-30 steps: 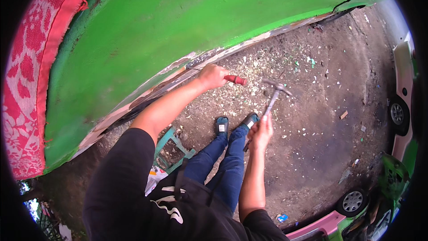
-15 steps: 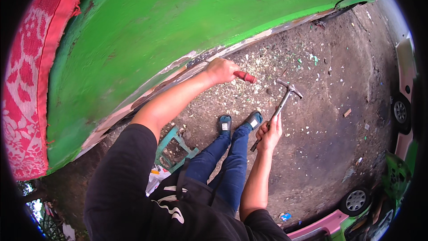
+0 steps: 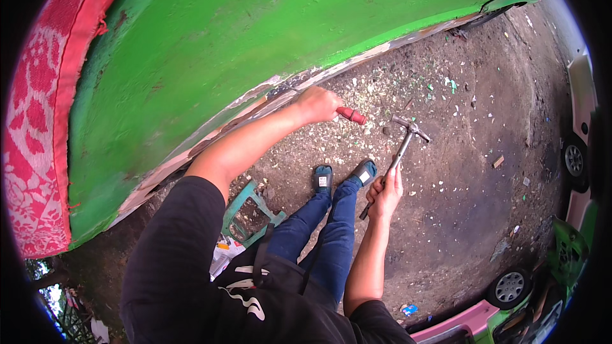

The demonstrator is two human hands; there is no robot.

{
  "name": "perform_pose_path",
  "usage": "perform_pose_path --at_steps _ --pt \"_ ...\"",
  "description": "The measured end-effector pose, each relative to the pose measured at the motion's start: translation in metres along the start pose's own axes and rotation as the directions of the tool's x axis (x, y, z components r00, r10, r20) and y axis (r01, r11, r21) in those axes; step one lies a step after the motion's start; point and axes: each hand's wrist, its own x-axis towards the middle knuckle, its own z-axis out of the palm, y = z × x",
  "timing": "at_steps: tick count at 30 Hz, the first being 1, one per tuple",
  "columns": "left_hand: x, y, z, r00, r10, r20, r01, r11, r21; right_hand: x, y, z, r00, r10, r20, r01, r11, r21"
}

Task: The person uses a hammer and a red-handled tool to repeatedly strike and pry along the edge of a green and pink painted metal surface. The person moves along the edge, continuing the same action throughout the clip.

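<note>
Chipping step at frame centre: left hand (image 3: 317, 104) fisted round red-handled chisel (image 3: 351, 115) near the green panel's (image 3: 255, 44) peeling lower edge, right hand (image 3: 386, 192) gripping raised hammer (image 3: 400, 148); next likely needs a square strike on the chisel's end.

Left hand (image 3: 317, 104) at the panel's (image 3: 255, 44) lower edge; hammer (image 3: 401, 146) to its right.

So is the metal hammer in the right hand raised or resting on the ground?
Raised: the right hand grips the metal hammer by its handle, head up.
</note>
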Motion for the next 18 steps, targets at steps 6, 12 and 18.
perform_pose_path --at_steps 6,12,18 --pt "0.0 0.0 -0.002 1.0 0.003 -0.027 -0.003 1.0 -0.011 -0.002 0.002 0.007 0.986 -0.107 -0.128 0.123 0.984 0.125" --pt "-0.005 -0.004 -0.004 0.998 0.002 0.068 -0.001 1.0 -0.009 0.005 0.039 0.008 0.987 0.157 -0.019 -0.157 0.987 0.026" --pt "-0.002 -0.005 -0.005 0.998 0.0 0.063 0.0 1.0 0.006 0.007 0.041 0.001 0.978 0.195 0.073 -0.19 0.979 -0.071"
